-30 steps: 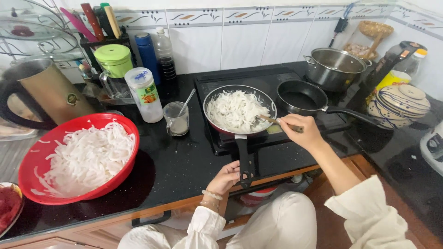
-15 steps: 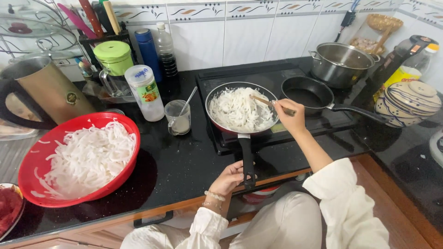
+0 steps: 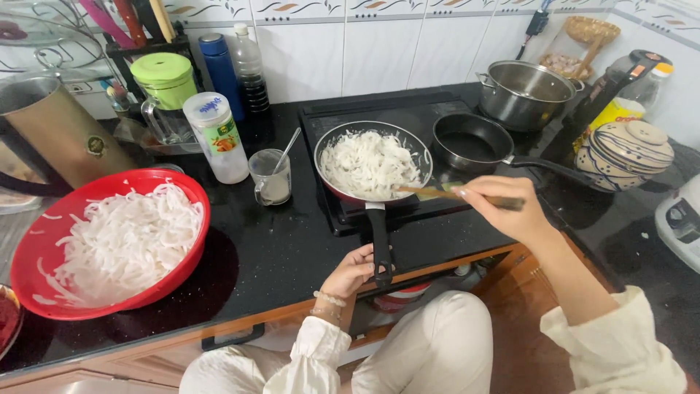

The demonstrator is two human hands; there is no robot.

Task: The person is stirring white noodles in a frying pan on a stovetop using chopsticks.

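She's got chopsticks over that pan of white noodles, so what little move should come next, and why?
Probably dip the chopsticks into the noodles and turn them. The tips sit at the pan's right rim, above the pile, the right hand grips them, and the left hand steadies the handle.

The right hand (image 3: 503, 208) has drawn back from over the pan (image 3: 372, 164) to its right edge, chopsticks (image 3: 445, 193) now pointing in level.
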